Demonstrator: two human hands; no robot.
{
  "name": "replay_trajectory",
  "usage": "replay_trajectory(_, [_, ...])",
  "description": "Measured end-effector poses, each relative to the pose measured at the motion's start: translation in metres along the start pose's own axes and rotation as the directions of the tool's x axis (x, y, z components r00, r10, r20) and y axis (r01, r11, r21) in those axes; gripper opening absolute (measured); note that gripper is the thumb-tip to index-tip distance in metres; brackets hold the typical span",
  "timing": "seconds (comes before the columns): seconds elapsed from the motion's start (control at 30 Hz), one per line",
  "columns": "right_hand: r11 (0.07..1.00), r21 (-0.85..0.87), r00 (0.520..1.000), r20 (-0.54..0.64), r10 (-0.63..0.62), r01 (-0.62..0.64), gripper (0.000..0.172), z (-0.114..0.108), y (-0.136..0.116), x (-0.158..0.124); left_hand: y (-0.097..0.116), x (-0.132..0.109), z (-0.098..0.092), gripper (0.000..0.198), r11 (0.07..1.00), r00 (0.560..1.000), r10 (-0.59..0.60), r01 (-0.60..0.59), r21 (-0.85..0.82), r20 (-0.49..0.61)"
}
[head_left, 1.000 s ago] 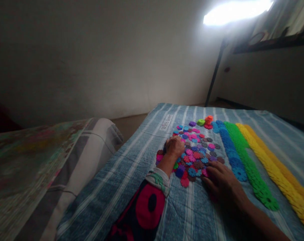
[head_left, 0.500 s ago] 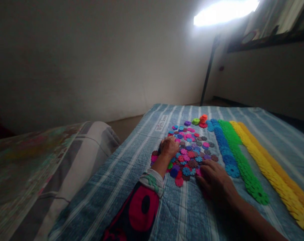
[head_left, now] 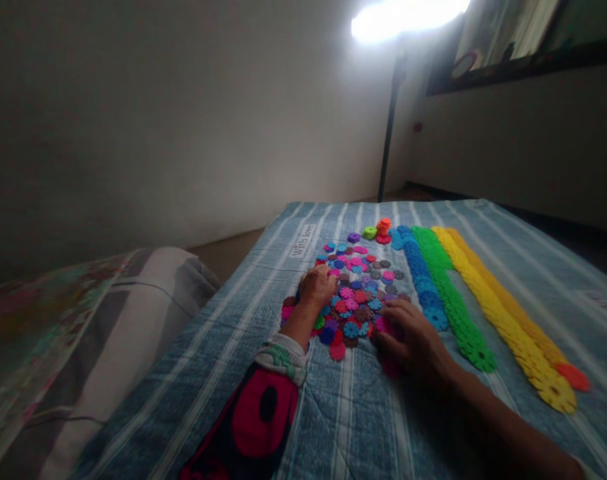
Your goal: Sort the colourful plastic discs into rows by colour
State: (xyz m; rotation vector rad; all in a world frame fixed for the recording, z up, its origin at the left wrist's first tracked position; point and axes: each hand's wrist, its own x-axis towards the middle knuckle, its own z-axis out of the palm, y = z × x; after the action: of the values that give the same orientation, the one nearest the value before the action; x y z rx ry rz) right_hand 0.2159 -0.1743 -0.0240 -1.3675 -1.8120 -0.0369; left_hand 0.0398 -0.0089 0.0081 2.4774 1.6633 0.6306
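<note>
A loose heap of snowflake discs (head_left: 350,293) in pink, blue, purple, brown and grey lies on the striped bedspread (head_left: 218,373). At the heap's left edge is my left hand (head_left: 317,288), its fingers curled down among the discs; whatever they grip is hidden. My right hand (head_left: 411,339) rests on the heap's near right side, fingers stretched and thumb apart, over some pink discs. To the right run overlapping rows of sorted discs: a blue row (head_left: 422,283), a green row (head_left: 451,293), a yellow row (head_left: 503,320) and an orange-yellow row (head_left: 513,303).
Behind the heap sit small stacks: a purple stack (head_left: 353,237), a lime stack (head_left: 369,232) and an orange-red stack (head_left: 384,229). One orange disc (head_left: 573,377) lies at the near end of the rows. A lit lamp on a pole (head_left: 389,127) stands beyond the bed.
The view has swung a little to the right, so everything sits further left. Both hands stay at about the same places on the heap.
</note>
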Motion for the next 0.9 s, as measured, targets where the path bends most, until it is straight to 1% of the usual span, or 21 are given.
replay_trajectory(0.07, [1.000, 0.016, 1.000, -0.002, 0.016, -0.016, 0.017, -0.006, 0.003, 0.002, 0.000, 0.001, -0.001, 0.015, 1.000, 1.000, 0.006, -0.006, 0.012, 0.001])
replay_trajectory(0.13, [0.999, 0.030, 0.999, 0.028, 0.024, -0.025, 0.015, -0.015, 0.007, 0.005, 0.001, 0.002, -0.001, 0.016, 1.000, 1.000, -0.002, 0.001, 0.021, 0.006])
replay_trajectory(0.2, [0.999, 0.048, 0.997, 0.073, 0.014, -0.017, 0.015, -0.024, 0.008, 0.008, 0.001, 0.004, -0.001, 0.017, 1.000, 1.000, -0.008, 0.008, 0.023, 0.016])
replay_trajectory(0.27, [0.997, 0.082, 0.990, 0.138, -0.022, 0.011, 0.017, -0.033, 0.007, 0.011, 0.001, 0.004, -0.001, 0.018, 1.000, 1.000, -0.003, 0.003, 0.015, 0.021])
replay_trajectory(0.4, [0.987, 0.150, 0.945, 0.311, -0.099, 0.054, 0.020, -0.045, 0.000, 0.013, 0.002, 0.005, -0.002, 0.018, 1.000, 1.000, 0.006, -0.006, -0.008, 0.015])
replay_trajectory(0.5, [0.991, 0.119, 0.914, 0.394, -0.098, 0.055, 0.017, -0.049, -0.005, 0.014, 0.002, 0.005, -0.002, 0.019, 1.000, 1.000, 0.008, -0.008, 0.001, 0.020])
replay_trajectory(0.6, [0.994, 0.077, 0.899, 0.425, -0.107, 0.082, 0.016, -0.049, -0.005, 0.014, 0.003, 0.006, -0.002, 0.018, 1.000, 1.000, 0.008, -0.008, 0.019, 0.022])
replay_trajectory(0.7, [0.994, 0.061, 0.897, 0.429, -0.112, 0.095, 0.016, -0.049, -0.005, 0.015, 0.002, 0.007, -0.001, 0.018, 1.000, 1.000, 0.008, -0.009, 0.029, 0.017])
replay_trajectory(0.9, [0.992, 0.106, 0.878, 0.466, -0.108, 0.065, 0.012, -0.050, -0.009, 0.020, 0.001, 0.009, -0.001, 0.019, 0.999, 1.000, 0.026, -0.026, 0.041, 0.014])
